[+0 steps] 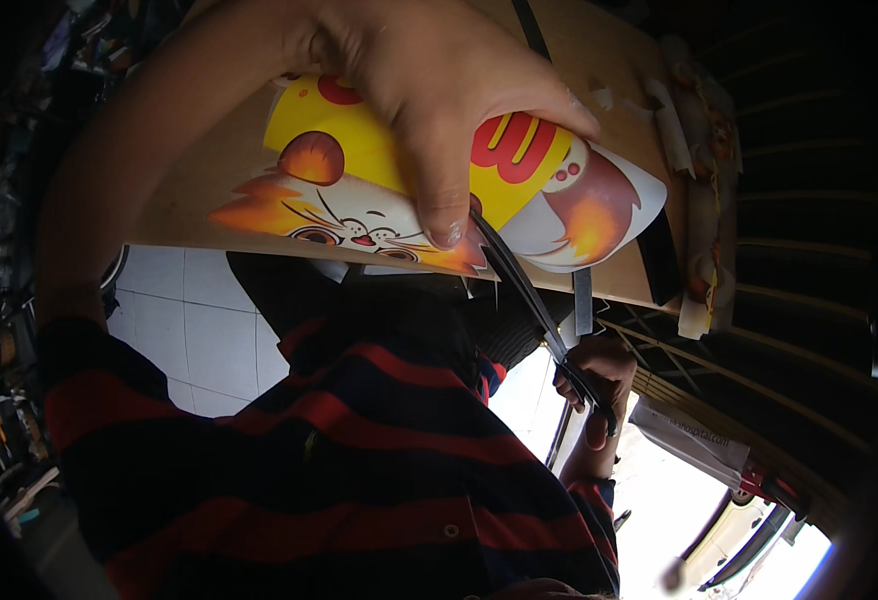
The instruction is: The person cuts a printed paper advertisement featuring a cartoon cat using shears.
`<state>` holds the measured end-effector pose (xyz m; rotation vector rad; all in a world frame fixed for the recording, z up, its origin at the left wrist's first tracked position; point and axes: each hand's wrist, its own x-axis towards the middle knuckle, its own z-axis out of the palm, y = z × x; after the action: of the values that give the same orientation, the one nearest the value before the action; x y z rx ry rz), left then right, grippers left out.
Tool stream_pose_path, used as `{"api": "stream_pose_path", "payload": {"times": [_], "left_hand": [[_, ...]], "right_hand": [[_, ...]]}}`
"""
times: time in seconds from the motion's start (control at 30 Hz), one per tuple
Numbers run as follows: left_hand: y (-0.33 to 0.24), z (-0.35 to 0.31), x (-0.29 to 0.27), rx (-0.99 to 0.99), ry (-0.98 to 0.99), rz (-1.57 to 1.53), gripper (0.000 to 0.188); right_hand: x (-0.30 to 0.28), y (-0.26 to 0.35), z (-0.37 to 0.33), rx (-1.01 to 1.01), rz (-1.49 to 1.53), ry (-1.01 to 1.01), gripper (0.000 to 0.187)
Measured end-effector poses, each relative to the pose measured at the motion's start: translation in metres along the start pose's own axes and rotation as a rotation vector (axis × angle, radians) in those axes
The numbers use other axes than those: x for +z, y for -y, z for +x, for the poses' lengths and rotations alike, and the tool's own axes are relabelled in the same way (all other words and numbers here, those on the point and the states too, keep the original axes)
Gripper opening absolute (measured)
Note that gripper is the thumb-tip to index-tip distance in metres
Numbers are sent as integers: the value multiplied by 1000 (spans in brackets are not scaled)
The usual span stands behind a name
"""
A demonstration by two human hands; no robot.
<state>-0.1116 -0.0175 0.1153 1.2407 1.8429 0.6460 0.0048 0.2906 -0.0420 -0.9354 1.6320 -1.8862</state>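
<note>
My left hand [439, 100] grips a glossy printed sheet [519, 155], thumb pressed on its front. The sheet shows a cartoon cat with orange flame-like fur on yellow, with red lettering. Its right part curls over and shows a brown and orange tail on white. My right hand [604, 375], below and to the right, has its fingers in the handles of black scissors [527, 290]. The scissors slant up to the left. Their blades meet the sheet's near edge, beside the cat's fur and just right of my left thumb.
Beneath the sheet lies a light brown tabletop [609, 60]. Curled paper offcuts [704, 190] line its right end. A dark slatted rack [799, 195] stands at the right. White floor tiles [209, 320] show below the table's near edge; assorted clutter [4, 250] fills the far left.
</note>
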Motion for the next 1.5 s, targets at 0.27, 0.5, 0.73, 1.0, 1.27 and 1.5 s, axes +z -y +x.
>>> {"api": "stream_pose_path", "payload": {"times": [0.27,0.5,0.73,1.0,1.27,1.5], "left_hand": [[0,-5,8,-39,-5,-36,86],[0,1,8,-44,18,-47,84],[-8,-9,17,-102,-27,-82,83],[-6,-5,12,-120,-66,-105,81],[16,-1,30,-73,-409,-515,74],[8,-1,34,-53,-543,-489,72]], "right_hand": [[1,-3,2,-49,17,48,69],[0,2,-8,109,-58,-35,77],[-2,-1,-3,81,-123,1,76],[3,7,-3,91,-15,-5,77],[16,-19,-2,-44,222,-99,82],[18,-23,-2,-29,44,-206,85]]}}
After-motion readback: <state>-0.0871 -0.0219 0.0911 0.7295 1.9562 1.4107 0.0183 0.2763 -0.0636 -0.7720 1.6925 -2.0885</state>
